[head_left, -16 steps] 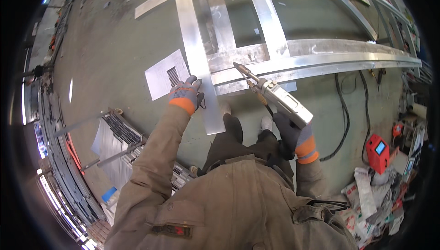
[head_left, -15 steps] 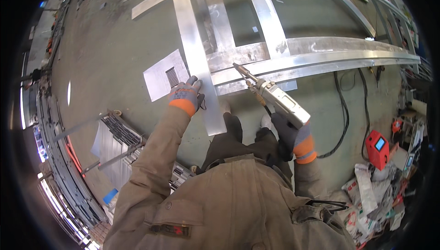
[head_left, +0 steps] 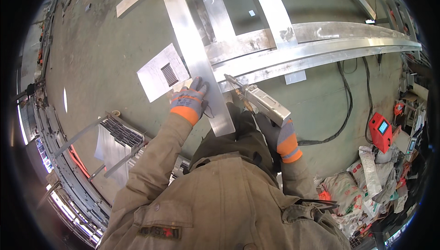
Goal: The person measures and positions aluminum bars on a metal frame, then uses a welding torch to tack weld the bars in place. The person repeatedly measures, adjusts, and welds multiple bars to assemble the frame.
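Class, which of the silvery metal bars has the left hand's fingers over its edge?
The bar whose lower end overlaps the person's legs; the left hand lies on none of the others.

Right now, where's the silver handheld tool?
Head view, just right of centre: the silver handheld tool is in the right hand, its nozzle near the left ends of the long metal bars.

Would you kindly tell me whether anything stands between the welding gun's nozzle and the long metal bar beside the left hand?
Nothing visible does. The right hand holds the welding gun, its nozzle just right of the long metal bar. The left hand is at the bar's opposite edge, outside that gap.
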`<state>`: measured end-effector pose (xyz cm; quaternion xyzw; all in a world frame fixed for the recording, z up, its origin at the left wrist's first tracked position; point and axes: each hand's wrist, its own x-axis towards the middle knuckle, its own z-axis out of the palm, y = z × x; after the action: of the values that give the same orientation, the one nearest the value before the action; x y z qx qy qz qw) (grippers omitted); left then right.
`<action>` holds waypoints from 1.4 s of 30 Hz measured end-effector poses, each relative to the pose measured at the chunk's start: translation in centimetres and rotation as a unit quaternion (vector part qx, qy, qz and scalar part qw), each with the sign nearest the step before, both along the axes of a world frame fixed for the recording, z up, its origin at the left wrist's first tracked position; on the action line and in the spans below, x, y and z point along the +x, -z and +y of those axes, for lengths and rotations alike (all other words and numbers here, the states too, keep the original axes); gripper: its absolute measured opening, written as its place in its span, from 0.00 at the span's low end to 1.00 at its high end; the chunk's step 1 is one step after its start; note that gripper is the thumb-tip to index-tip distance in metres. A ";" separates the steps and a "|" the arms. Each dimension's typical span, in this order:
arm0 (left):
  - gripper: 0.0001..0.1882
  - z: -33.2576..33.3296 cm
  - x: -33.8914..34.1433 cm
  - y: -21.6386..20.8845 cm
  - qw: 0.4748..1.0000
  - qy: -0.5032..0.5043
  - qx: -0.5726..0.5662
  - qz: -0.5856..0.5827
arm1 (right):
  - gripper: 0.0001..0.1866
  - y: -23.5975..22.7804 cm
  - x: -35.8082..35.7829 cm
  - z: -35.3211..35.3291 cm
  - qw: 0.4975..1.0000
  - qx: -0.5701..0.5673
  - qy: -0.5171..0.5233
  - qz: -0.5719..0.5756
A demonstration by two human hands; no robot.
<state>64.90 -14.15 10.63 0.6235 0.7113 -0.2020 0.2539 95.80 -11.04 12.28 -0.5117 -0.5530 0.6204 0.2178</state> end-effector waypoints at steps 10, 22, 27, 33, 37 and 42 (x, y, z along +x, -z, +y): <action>0.36 0.0 1.3 0.4 1.000 -0.014 0.005 0.019 | 0.19 1.9 -0.8 0.1 0.998 -0.050 0.019 0.022; 0.37 0.0 1.4 0.2 0.999 -0.042 -0.018 -0.002 | 0.17 2.5 -1.6 0.9 0.998 -0.061 -0.006 0.015; 0.37 0.0 1.4 0.1 0.999 -0.039 -0.013 0.000 | 0.17 2.7 -1.8 0.9 0.998 -0.061 -0.007 0.009; 0.37 0.0 1.3 0.3 0.999 -0.044 -0.025 -0.007 | 0.18 2.6 -1.9 0.9 0.998 -0.045 -0.021 -0.036; 0.37 0.0 1.2 0.3 0.999 -0.043 -0.020 -0.011 | 0.18 2.7 -2.0 0.9 0.998 -0.051 -0.022 -0.041; 0.37 0.1 1.2 0.3 0.999 -0.041 -0.026 -0.008 | 0.18 2.8 -2.1 0.9 0.997 -0.060 -0.020 -0.032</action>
<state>66.06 -14.03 10.37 0.5884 0.7287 -0.2049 0.2842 93.74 -10.17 9.48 -0.5323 -0.5314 0.6402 0.1561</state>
